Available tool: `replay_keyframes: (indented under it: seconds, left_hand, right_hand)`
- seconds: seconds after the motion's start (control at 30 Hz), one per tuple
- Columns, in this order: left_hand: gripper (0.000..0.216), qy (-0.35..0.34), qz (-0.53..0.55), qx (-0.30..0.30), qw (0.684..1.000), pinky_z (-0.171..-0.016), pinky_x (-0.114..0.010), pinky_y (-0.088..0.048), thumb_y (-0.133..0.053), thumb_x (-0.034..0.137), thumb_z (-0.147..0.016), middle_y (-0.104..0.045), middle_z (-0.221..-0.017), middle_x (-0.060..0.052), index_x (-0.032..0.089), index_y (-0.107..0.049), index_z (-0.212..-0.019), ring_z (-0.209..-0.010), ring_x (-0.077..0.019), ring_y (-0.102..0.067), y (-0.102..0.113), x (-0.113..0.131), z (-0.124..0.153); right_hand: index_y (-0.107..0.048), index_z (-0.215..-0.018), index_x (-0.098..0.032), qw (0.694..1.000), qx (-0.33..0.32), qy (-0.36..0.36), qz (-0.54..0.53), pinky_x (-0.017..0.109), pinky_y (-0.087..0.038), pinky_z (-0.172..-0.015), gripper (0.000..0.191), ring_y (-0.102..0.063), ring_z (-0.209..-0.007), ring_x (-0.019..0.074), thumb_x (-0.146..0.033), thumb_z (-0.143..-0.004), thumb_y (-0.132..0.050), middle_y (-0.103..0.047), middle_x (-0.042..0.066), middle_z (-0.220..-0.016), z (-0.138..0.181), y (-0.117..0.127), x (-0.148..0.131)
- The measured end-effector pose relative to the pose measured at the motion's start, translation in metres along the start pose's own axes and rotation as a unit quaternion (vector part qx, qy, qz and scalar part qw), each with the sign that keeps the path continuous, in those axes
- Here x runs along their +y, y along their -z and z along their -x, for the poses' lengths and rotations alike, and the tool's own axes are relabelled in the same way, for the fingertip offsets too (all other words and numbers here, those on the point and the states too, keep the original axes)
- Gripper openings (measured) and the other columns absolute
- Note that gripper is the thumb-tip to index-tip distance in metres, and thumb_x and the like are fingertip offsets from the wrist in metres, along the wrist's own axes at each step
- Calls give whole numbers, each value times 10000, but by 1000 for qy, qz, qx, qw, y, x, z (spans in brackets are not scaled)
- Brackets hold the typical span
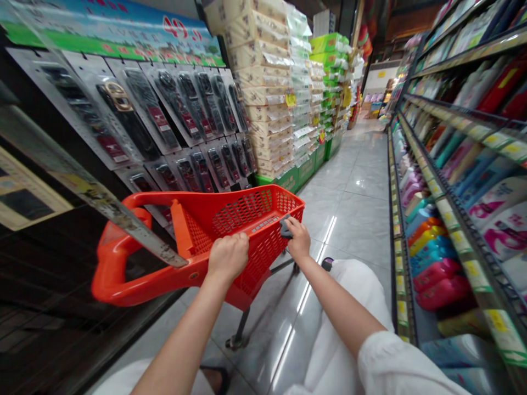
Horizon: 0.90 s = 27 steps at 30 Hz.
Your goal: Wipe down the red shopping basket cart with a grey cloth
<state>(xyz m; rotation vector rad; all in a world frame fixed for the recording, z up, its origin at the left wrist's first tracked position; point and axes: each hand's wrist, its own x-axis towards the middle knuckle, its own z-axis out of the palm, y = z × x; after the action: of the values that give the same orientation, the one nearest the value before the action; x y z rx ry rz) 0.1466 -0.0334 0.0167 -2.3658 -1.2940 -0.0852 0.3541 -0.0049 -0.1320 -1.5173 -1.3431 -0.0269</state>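
Note:
A red plastic shopping cart [255, 258] with perforated basket walls stands in front of me, its handle pointing left. My left hand [228, 255] is closed over the near rim of the basket. Farther along that rim, my right hand [298, 237] grips a small dark grey cloth [285, 226] and presses it near the basket's front corner. Most of the cloth is hidden in the fingers. Inside the basket, the red fold-down flap [181, 227] stands up near the handle.
Packaged belts [154, 104] hang on a rack at left, with a scratched metal bar [94, 189] crossing before it. Stacked tissue packs [267, 93] line the aisle behind the cart. Shelves of bottles [440, 247] run along the right. Grey tiled floor [362, 208] stretches ahead.

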Motion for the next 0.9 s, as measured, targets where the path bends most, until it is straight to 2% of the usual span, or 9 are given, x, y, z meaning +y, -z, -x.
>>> replay_keyframes:
  seconds: [0.2, 0.27, 0.33, 0.43, 0.53, 0.6, 0.67, 0.73, 0.9]
  left_hand:
    - [337, -21, 32, 22, 999, -677, -429, -538, -344, 130, -902, -715, -839, -163, 101, -678, -926, -788, -313, -701, 5, -3, 2]
    - [316, -85, 78, 79, 990, -810, -411, -545, -400, 128, -891, -720, -1033, -144, 142, -676, -1043, -971, -281, -684, 12, -10, 12]
    - [335, -127, 124, 200, 964, -1029, -440, -455, -454, 133, -883, -674, -1208, -104, 213, -644, -1148, -1195, -250, -590, 21, -21, 27]
    - [428, 25, 147, 458, 876, -1127, -552, -323, -588, 198, -844, -598, -1291, -111, 258, -563, -1266, -1275, -292, -505, 35, -41, 46]
    - [549, 208, 257, 539, 775, -1091, -527, -380, -615, 357, -846, -471, -1386, -177, 173, -469, -1342, -1318, -310, -441, 46, -60, 43]
    - [564, 244, 401, 571, 673, -944, -452, -512, -572, 563, -830, -581, -1203, -156, 139, -530, -1200, -1114, -262, -592, 54, -71, 32]
    - [631, 246, 600, 415, 638, -627, -359, -568, -491, 749, -779, -668, -809, -71, 155, -593, -964, -675, -192, -657, 61, -79, 24]
    - [757, 242, 685, 262, 635, -329, -264, -376, -369, 897, -697, -523, -439, -13, 171, -577, -659, -338, -138, -465, 68, -86, 23]
    - [773, 138, 758, 163, 616, -281, -202, -203, -384, 953, -607, -217, -266, 37, 210, -469, -413, -245, -64, -214, 77, -100, 35]
  right_hand:
    - [-595, -1314, -243, 993, 81, -80, 9, 457, -412, -1056, 644, -538, -1191, 247, -62, -721, -421, -610, 78, -1302, -43, 20, 32]
    - [-564, -1348, -265, 999, 37, -31, 11, 485, -368, -1104, 682, -466, -1294, 260, -59, -707, -454, -544, 67, -1397, -53, 23, 33]
    - [-571, -1335, -284, 999, -41, 12, 7, 519, -332, -1135, 683, -391, -1374, 269, -50, -700, -472, -517, 39, -1437, -59, 24, 32]
    - [-573, -1313, -289, 994, -109, 9, 8, 649, -250, -1139, 589, -337, -1419, 302, -97, -763, -493, -542, 28, -1417, -61, 24, 26]
    - [-593, -1278, -272, 993, -117, 17, 9, 710, -149, -1139, 472, -359, -1405, 317, -169, -823, -519, -586, 46, -1361, -51, 22, 4]
    - [-610, -1251, -260, 991, -119, 57, -2, 674, -107, -1167, 431, -405, -1376, 296, -191, -831, -543, -620, 57, -1310, -37, 17, -20]
    - [-600, -1262, -263, 987, -122, 103, -22, 623, -97, -1191, 436, -454, -1337, 269, -218, -829, -570, -633, 57, -1286, -20, 11, -47]
    - [-570, -1301, -257, 982, -124, 135, -49, 572, -126, -1203, 468, -450, -1342, 249, -232, -834, -573, -622, 55, -1305, -5, 4, -70]
    - [-545, -1331, -261, 978, -110, 163, -66, 492, -158, -1215, 554, -466, -1334, 221, -159, -787, -548, -607, 37, -1332, 9, -2, -76]
